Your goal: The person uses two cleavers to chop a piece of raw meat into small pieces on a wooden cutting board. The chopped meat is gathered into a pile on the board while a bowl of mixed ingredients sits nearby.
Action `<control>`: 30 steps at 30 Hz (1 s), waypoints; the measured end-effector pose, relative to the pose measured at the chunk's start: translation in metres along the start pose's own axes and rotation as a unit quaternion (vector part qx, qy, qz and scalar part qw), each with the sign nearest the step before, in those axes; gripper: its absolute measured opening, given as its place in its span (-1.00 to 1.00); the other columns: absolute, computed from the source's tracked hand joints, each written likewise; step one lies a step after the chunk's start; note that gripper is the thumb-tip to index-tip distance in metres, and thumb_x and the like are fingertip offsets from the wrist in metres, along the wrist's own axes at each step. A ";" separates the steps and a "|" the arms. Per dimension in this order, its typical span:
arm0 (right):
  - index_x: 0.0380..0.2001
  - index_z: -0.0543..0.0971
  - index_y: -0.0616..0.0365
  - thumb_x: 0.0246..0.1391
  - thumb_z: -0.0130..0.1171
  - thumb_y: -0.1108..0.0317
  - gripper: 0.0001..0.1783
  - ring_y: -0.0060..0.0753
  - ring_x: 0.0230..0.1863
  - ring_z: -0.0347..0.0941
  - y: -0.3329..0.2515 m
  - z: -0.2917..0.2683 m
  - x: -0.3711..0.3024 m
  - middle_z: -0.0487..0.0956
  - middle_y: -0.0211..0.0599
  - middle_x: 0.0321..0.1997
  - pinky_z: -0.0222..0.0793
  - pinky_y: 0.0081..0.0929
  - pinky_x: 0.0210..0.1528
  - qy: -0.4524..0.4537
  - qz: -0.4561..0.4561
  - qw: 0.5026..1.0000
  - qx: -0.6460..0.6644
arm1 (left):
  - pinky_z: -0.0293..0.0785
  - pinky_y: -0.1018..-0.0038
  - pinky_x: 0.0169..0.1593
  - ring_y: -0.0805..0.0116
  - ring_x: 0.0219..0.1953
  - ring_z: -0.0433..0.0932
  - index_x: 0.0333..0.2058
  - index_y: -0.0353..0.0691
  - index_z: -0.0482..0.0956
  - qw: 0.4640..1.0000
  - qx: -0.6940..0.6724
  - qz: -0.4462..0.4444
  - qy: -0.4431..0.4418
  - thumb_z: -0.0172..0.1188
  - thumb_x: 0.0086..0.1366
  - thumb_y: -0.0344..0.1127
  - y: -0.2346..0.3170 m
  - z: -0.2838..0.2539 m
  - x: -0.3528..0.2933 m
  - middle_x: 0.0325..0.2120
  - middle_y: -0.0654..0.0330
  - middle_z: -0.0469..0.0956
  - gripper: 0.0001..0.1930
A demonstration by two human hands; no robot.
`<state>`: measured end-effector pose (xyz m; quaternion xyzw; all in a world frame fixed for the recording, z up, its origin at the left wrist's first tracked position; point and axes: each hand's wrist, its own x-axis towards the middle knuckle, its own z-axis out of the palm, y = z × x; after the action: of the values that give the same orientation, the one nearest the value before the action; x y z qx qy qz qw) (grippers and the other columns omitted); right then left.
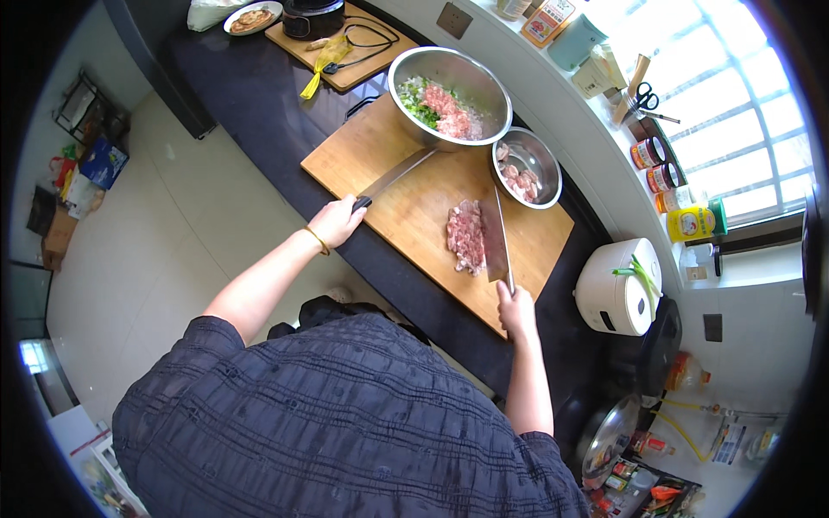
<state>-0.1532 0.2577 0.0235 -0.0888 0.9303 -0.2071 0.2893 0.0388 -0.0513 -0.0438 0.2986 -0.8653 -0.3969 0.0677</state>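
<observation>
My left hand (337, 222) is closed round the black handle of a long knife (395, 177), whose blade lies slanted over the left part of a wooden cutting board (345, 164). In my right hand (517, 312) I grip a cleaver (496, 242); its broad blade is beside the right edge of a pile of chopped meat (466, 237) on the board. A large steel bowl (490, 86) at the board's far edge holds minced meat (453, 110) and chopped green onion (419, 99). Next to it, a smaller steel bowl (551, 177) contains meat pieces (521, 180).
A white rice cooker (609, 289) with green onion stalks (639, 278) on its lid stands at right. Jars (661, 177) and scissors (645, 97) line the windowsill. Farther back are a second board (363, 60), a black appliance (313, 17) and a plate of food (252, 17).
</observation>
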 end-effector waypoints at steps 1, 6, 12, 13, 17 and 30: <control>-0.53 0.45 0.32 0.04 0.00 0.03 -0.54 0.08 -0.38 0.46 -0.004 -0.006 -0.004 0.49 0.08 -0.56 0.34 -0.20 -0.35 0.010 -0.027 0.999 0.016 | 0.37 0.27 -0.33 -0.06 -0.41 0.48 -0.32 -0.34 0.32 1.000 -0.017 -0.013 0.000 -0.07 0.24 -0.12 0.002 0.000 -0.004 -0.49 -0.15 0.46 -0.68; -0.43 0.47 0.39 0.04 -0.01 0.01 -0.48 0.16 -0.29 0.44 0.042 0.035 0.028 0.48 0.23 -0.44 0.33 -0.14 -0.24 0.107 -0.148 0.978 -0.100 | 0.32 0.42 -0.53 0.33 -0.63 0.38 -0.34 -0.28 0.33 0.995 -0.092 -0.035 -0.001 -0.08 0.26 -0.11 -0.001 0.026 -0.008 -0.62 0.12 0.39 -0.70; -0.45 0.47 0.36 0.03 0.01 0.02 -0.52 0.14 -0.31 0.44 0.014 0.024 0.006 0.48 0.21 -0.46 0.32 -0.17 -0.27 0.162 -0.215 0.962 0.036 | 0.19 0.61 -0.71 0.58 -0.75 0.21 -0.39 -0.21 0.31 0.937 -0.283 -0.197 -0.063 -0.14 0.28 -0.07 0.036 0.020 -0.022 -0.69 0.35 0.25 -0.70; -0.41 0.47 0.34 0.03 0.01 0.03 -0.53 0.15 -0.30 0.44 0.039 0.039 0.024 0.48 0.22 -0.44 0.32 -0.17 -0.26 0.128 -0.186 0.973 -0.045 | 0.21 0.60 -0.71 0.58 -0.75 0.21 -0.39 -0.21 0.31 0.938 -0.278 -0.196 -0.067 -0.16 0.28 -0.06 0.038 0.019 -0.022 -0.69 0.35 0.25 -0.69; -0.52 0.49 0.32 0.02 0.03 0.02 -0.53 0.09 -0.40 0.47 -0.007 -0.001 0.001 0.49 0.12 -0.55 0.34 -0.19 -0.34 -0.011 -0.054 0.998 0.040 | 0.21 0.59 -0.70 0.58 -0.75 0.21 -0.39 -0.21 0.31 0.950 -0.241 -0.185 -0.067 -0.17 0.28 -0.04 0.030 0.024 -0.026 -0.70 0.35 0.25 -0.68; -0.41 0.40 0.29 0.03 0.07 0.12 -0.63 -0.52 -0.69 0.37 0.028 0.019 0.002 0.41 -0.31 -0.68 0.31 -0.53 -0.63 -0.124 -0.105 0.980 0.114 | 0.23 0.58 -0.71 0.57 -0.75 0.23 -0.43 -0.21 0.30 0.945 -0.248 -0.197 -0.080 -0.17 0.28 -0.03 0.039 0.020 -0.027 -0.71 0.33 0.25 -0.66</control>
<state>-0.1453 0.2760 -0.0043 -0.1773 0.8431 -0.3286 0.3869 0.0350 -0.0031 -0.0256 0.4046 -0.6661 -0.6265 -0.0093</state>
